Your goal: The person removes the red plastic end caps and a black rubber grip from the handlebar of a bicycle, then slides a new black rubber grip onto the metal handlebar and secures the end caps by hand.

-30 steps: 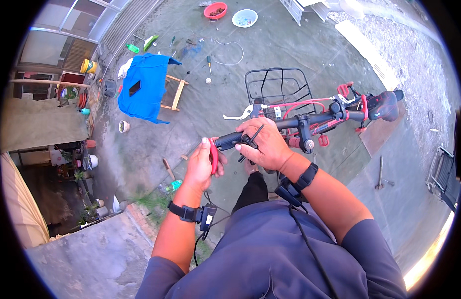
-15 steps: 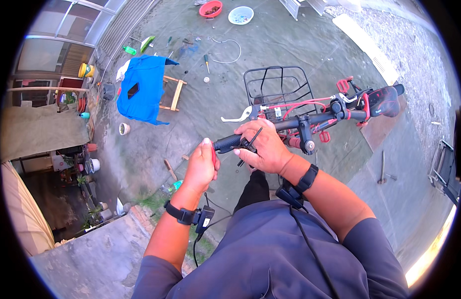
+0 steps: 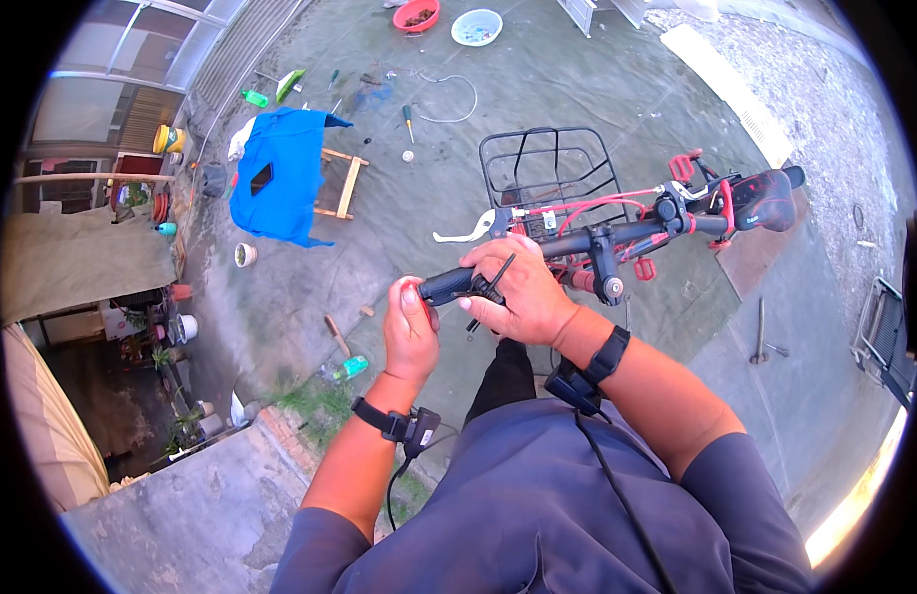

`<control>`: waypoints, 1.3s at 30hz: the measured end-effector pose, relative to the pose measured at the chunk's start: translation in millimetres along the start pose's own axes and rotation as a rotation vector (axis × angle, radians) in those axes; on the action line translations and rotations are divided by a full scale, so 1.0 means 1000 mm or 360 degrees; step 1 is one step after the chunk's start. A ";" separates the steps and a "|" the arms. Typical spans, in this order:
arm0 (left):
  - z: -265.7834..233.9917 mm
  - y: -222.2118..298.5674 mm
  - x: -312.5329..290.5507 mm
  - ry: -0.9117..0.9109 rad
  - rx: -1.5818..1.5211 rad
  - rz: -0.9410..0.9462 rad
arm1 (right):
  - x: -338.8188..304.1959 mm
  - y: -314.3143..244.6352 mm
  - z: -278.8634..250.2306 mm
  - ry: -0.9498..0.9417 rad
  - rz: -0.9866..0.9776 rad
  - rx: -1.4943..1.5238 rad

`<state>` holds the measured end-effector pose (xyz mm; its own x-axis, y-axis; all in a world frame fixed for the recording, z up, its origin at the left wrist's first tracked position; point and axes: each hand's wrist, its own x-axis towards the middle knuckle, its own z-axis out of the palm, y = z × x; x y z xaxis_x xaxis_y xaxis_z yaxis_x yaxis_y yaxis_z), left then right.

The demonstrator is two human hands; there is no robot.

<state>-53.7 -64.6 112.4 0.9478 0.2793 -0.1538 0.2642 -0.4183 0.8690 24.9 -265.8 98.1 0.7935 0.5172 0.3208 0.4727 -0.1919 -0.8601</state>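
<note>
Bicycle handlebar (image 3: 574,244): extends toward two o'clock from the hands. Black grip (image 3: 445,287): at its near end. Left hand (image 3: 411,332): closed on a mostly hidden red item (image 3: 413,286), at the grip's tip. Right hand (image 3: 526,295): clasps grip's inner end. Risk: bar swivels, should that clasp slacken.

Saddle lettering (image 3: 752,220), wrist-box label (image 3: 426,436), both illegible

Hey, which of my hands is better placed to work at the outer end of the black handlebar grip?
Probably your left hand: its fingers are right at that end. Your right hand is farther in, clasped over the black grip's inner part.
</note>
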 end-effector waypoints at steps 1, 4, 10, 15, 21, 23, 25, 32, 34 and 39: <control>0.002 -0.001 0.000 0.0016 -0.0017 0.0013 | 0.000 0.000 -0.001 -0.0002 -0.0010 -0.0001; 0.001 0.000 -0.001 -0.0004 0.0004 0.0033 | -0.001 0.000 -0.002 -0.0025 0.0007 -0.0008; -0.006 0.026 0.000 -0.0164 -0.0044 -0.0285 | -0.003 0.002 -0.003 -0.0041 0.0041 0.0023; -0.011 0.003 0.002 -0.0147 0.0067 -0.0045 | -0.001 0.000 -0.001 -0.0040 0.0026 0.0012; -0.017 0.020 0.002 -0.0306 -0.0222 -0.0340 | -0.002 0.002 -0.004 -0.0063 0.0040 0.0006; -0.025 0.028 0.007 -0.0416 -0.0398 -0.0449 | -0.002 0.001 -0.007 -0.0072 0.0056 0.0065; -0.031 0.023 0.010 -0.0410 -0.0551 -0.0588 | -0.004 0.002 -0.006 -0.0050 0.0024 0.0028; -0.043 0.015 0.008 -0.0488 -0.0843 -0.0775 | -0.003 0.002 -0.006 -0.0067 0.0035 0.0078; -0.044 0.008 0.003 -0.0473 -0.0866 -0.0767 | -0.003 0.003 -0.005 -0.0063 0.0032 0.0085; -0.043 0.009 -0.004 -0.0421 -0.0993 -0.0823 | -0.002 0.000 -0.005 -0.0092 0.0053 0.0072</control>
<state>-62.8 -32.2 141.3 0.7661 0.0606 -0.6398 0.6020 0.2806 0.7475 25.5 -271.6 99.1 0.7844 0.5586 0.2697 0.4279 -0.1725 -0.8872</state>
